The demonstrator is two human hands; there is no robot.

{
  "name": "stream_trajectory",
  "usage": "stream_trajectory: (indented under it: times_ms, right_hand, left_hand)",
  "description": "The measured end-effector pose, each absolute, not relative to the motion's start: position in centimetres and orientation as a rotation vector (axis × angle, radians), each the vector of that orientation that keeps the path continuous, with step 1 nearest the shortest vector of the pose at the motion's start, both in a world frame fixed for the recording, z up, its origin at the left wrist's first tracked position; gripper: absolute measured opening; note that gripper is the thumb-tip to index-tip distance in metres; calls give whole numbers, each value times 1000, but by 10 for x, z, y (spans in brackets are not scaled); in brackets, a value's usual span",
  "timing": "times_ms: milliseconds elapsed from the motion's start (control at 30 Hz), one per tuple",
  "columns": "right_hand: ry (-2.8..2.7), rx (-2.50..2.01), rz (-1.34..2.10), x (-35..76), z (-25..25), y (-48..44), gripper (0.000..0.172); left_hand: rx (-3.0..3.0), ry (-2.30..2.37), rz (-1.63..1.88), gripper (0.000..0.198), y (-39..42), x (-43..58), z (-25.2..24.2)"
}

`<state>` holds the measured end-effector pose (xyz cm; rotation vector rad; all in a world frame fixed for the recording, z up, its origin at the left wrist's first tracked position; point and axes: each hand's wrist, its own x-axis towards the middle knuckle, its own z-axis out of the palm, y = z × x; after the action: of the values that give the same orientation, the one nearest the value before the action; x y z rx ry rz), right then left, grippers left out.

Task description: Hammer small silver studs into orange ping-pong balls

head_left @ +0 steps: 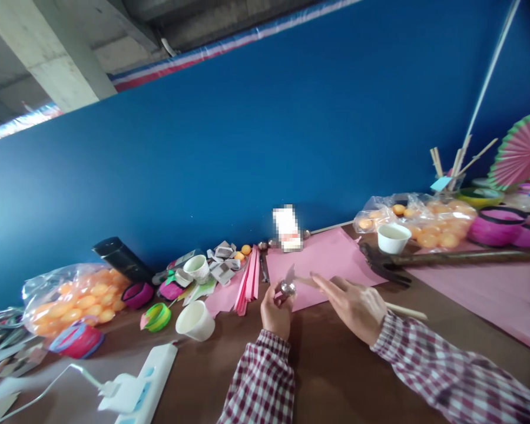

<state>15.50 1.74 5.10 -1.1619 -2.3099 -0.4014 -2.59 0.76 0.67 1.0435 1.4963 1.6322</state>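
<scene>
My left hand (275, 311) is closed on a small shiny silver bell-like piece (287, 288), held up just over a pink paper sheet (331, 259). My right hand (355, 306) lies beside it on the brown table with its fingers stretched out toward the silver piece. A thin wooden stick (406, 311) runs under the right hand; whether the hand grips it is hidden. Both sleeves are red-and-white check.
A hammer (446, 259) lies behind the right hand, near a white cup (393, 238) and a bag of orange balls (428, 224). Left: another white cup (196, 321), folded pink strips (248, 282), a second ball bag (70, 297), a white power strip (148, 383). A blue wall rises behind.
</scene>
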Motion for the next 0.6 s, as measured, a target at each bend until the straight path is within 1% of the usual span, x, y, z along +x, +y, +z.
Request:
stream_trajectory:
  times_ms: [133,300,433,600]
  right_hand:
    - [-2278,-1228,-352,157,53,21,39]
    - [-2286,-1296,-287,163,51,31,40]
    - [-2238,-1412,-284,169,43,45,42]
    - [-2248,-1477,-236,175,35,61,41]
  left_hand:
    - [1024,1551,1638,40,7,-26,9]
    - [988,1551,1637,47,4,-28,13]
    - [1083,1568,1581,51,8,-32,5]
    - [1073,1636,1755,47,21,-31,-13]
